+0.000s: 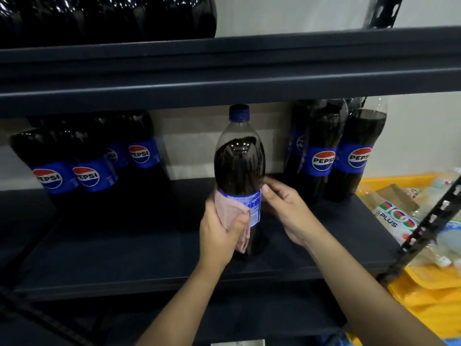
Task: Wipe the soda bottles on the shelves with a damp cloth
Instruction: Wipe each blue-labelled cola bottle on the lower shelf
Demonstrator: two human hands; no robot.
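Dark shelf (99, 258) carries Pepsi bottles: a group at left (94, 176), a group at right (324, 156), more on the tier above (107, 16). Yellow bags (429, 290) with 100 Plus packs sit beyond the right upright. One bottle (239, 166) stands upright mid-shelf, apart from both groups, blue cap on, back of label facing camera. Left hand (222, 236) grips a pink cloth (232, 216) wrapped against the bottle's label and lower left side. Right hand (282, 208) curls round the bottle's right side at label height, thumb on the label edge.
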